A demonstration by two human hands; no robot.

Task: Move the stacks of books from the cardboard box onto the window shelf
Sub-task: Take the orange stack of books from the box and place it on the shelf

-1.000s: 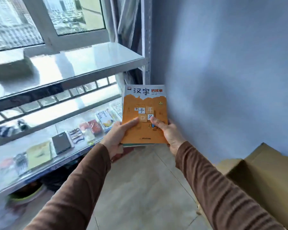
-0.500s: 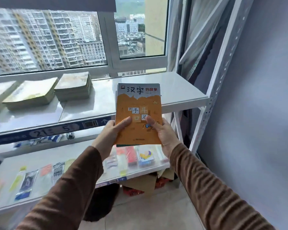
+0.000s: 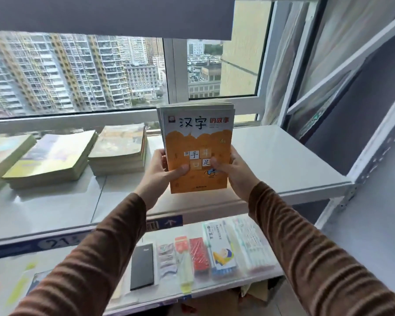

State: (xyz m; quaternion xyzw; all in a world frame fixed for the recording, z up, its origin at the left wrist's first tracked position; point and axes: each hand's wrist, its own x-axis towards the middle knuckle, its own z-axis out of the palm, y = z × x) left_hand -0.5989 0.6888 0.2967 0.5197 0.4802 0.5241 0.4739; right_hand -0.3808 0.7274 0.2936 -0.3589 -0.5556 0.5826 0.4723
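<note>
Both hands hold a stack of books (image 3: 196,142) with an orange and white cover, tilted up above the white window shelf (image 3: 283,165). My left hand (image 3: 162,172) grips its left edge, thumb on the cover. My right hand (image 3: 233,172) grips the right edge the same way. The stack hovers over the bare right part of the shelf. Three stacks of books lie on the shelf to the left, the nearest one (image 3: 119,151) right beside my left hand. The cardboard box is out of view.
A lower shelf (image 3: 249,283) holds stationery packs and a black notebook (image 3: 143,265). White metal shelf posts (image 3: 360,165) and a slanted frame stand at the right. The window frame (image 3: 176,74) rises behind the shelf.
The view has swung up from the floor and box to the window shelf. Both hands have carried the book stack up and forward, from below the shelf to above it.
</note>
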